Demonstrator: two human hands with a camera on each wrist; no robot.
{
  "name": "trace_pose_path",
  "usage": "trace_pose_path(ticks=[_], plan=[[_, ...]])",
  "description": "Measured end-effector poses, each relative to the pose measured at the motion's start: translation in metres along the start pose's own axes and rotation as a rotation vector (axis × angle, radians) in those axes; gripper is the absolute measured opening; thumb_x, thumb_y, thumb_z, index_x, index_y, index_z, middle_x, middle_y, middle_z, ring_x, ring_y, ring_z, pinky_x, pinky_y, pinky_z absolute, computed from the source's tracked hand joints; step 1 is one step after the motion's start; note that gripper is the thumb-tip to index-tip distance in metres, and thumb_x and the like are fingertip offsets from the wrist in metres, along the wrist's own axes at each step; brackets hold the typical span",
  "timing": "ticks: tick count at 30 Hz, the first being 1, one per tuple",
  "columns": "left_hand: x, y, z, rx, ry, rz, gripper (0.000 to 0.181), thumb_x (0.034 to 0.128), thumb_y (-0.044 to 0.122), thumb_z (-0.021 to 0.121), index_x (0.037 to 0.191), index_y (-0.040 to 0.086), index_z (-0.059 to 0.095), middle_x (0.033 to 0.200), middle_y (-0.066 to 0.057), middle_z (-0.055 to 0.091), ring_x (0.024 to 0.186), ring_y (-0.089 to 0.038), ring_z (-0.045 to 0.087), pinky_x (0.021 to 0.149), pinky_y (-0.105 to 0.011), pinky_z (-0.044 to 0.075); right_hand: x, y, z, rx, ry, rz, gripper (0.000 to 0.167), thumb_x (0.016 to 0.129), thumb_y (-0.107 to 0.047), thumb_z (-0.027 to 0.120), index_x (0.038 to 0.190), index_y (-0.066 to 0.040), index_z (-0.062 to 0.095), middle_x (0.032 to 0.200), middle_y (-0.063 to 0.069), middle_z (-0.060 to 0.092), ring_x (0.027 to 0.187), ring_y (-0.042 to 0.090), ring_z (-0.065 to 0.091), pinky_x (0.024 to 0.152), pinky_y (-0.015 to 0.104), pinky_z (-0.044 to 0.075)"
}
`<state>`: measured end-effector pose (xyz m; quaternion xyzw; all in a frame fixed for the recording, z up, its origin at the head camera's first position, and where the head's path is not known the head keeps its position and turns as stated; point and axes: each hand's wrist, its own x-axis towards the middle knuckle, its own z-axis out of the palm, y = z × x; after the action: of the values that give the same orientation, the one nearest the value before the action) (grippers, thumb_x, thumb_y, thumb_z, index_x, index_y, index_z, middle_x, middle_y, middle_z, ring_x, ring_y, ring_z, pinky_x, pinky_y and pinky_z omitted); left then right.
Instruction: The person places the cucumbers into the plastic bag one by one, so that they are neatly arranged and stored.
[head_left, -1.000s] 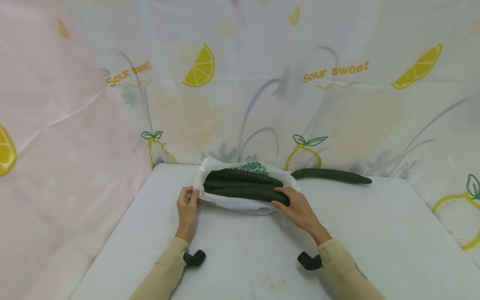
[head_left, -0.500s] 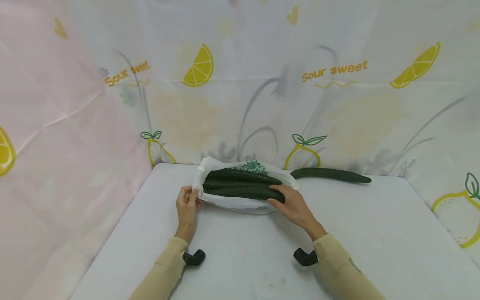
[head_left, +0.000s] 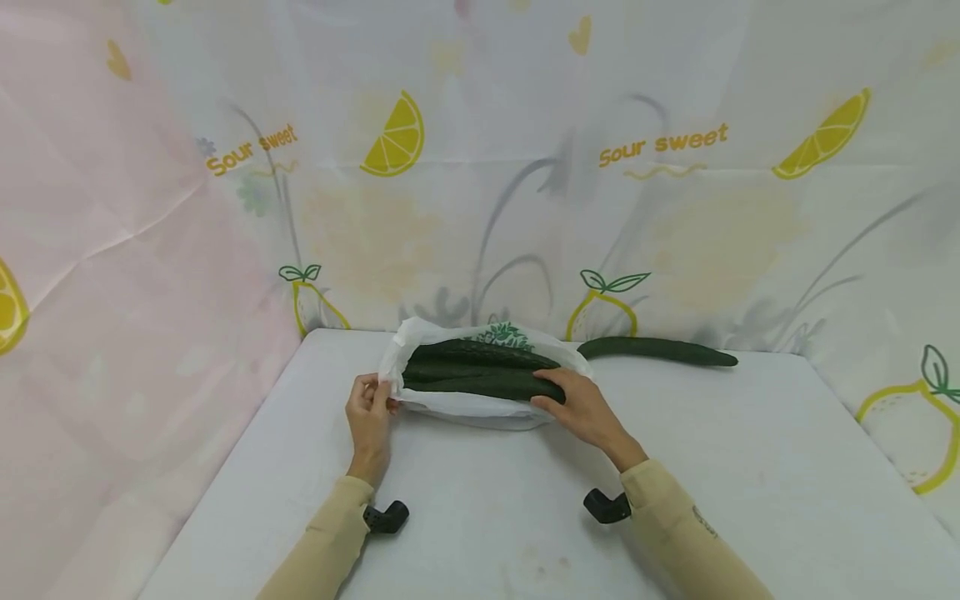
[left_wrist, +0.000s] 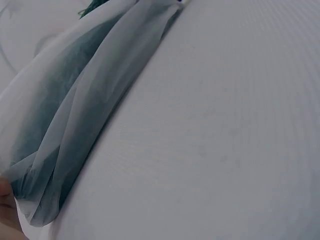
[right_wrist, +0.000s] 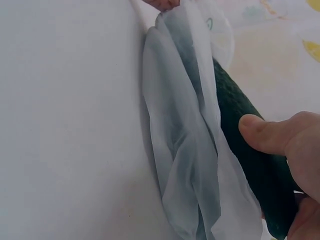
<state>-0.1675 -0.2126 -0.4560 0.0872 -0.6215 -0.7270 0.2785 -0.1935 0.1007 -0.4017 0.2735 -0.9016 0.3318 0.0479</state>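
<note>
A white plastic bag point(head_left: 465, 407) with a green leaf print lies on its side, its mouth spread wide toward me. Several dark green cucumbers lie lengthwise within it. At the bag's left end my left hand point(head_left: 369, 421) pinches the rim between thumb and fingers. My right hand point(head_left: 588, 410) grips the right end of the nearest cucumber point(head_left: 495, 383). In the right wrist view the thumb point(right_wrist: 262, 132) presses on that cucumber, and the bag's front wall covers part of its side. The left wrist view shows cucumbers dimly through the thin bag point(left_wrist: 90, 100).
Another cucumber point(head_left: 660, 350) lies at the back of the white table point(head_left: 465, 517), right of the bag, its left tip close to the bag's edge. A printed curtain point(head_left: 480, 200) hangs behind the table and along its sides.
My right hand has moved slightly left with the nearest cucumber, which now sits a little further left and deeper in the bag. The left hand keeps its hold on the rim.
</note>
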Motion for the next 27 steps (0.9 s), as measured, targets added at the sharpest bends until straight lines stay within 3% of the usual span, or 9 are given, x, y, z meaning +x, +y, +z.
trace_pose_path(ticks=[8,17,24,27], plan=[[0.001,-0.001,-0.003,0.002,0.010,-0.052,0.009,0.0956,0.010,0.052,0.099,0.002,0.052,0.071,0.004,0.058,0.060,-0.011,0.051,0.052,-0.020,0.045,0.002,0.003,-0.002,-0.039,-0.011,-0.037,0.044,0.088,-0.032,0.064,0.127,-0.012,0.058,0.127,0.010,0.061,0.116,0.030,0.058,0.094,0.048,0.047],[0.003,-0.002,-0.004,-0.002,-0.012,-0.072,0.009,0.0959,0.010,0.051,0.101,0.002,0.052,0.074,0.005,0.059,0.062,-0.011,0.052,0.054,-0.022,0.045,0.003,0.006,-0.006,-0.091,-0.040,-0.039,0.045,0.088,-0.039,0.063,0.126,-0.016,0.059,0.125,0.006,0.063,0.111,0.027,0.061,0.091,0.047,0.049],[0.002,-0.001,-0.002,-0.032,-0.001,-0.014,0.010,0.0947,0.008,0.053,0.098,-0.001,0.052,0.067,0.004,0.057,0.058,-0.009,0.051,0.052,-0.018,0.043,0.006,0.008,-0.011,-0.052,-0.146,-0.020,0.046,0.091,-0.042,0.058,0.131,-0.018,0.056,0.134,0.011,0.055,0.126,0.035,0.049,0.100,0.054,0.041],[0.001,-0.001,0.000,-0.039,0.001,-0.007,0.007,0.0938,0.006,0.053,0.096,0.000,0.052,0.066,0.005,0.057,0.057,-0.009,0.051,0.051,-0.018,0.043,0.005,0.008,-0.016,-0.017,-0.232,0.020,0.041,0.096,-0.030,0.051,0.135,-0.018,0.051,0.139,0.012,0.050,0.132,0.037,0.041,0.104,0.056,0.036]])
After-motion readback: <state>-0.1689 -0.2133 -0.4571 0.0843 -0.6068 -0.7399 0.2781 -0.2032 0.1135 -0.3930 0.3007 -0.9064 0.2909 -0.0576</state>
